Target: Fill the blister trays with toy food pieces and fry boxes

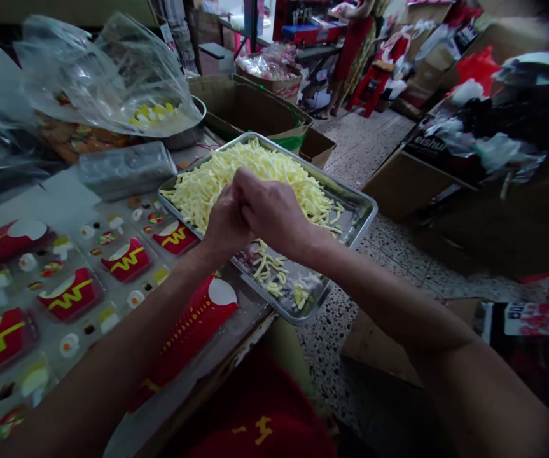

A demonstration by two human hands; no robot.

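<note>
My left hand and my right hand are pressed together above a metal tray. Both have their fingers curled closed, and whatever is between them is hidden. A heap of pale yellow, fry-shaped pieces covers the far part of the tray. Nearer to me, a few loose pieces and white powder lie on its bottom. Left of the tray, red fry cartons with yellow zigzag marks sit in clear packaging among small toy-like egg, mushroom and burger shapes. A stack of flat red cartons lies beneath my left forearm.
Behind the tray stands an open cardboard box. A bowl lined with a plastic bag holds yellow and white pieces. The tray juts past the table edge. Boxes and bags crowd the right; another person stands at the back.
</note>
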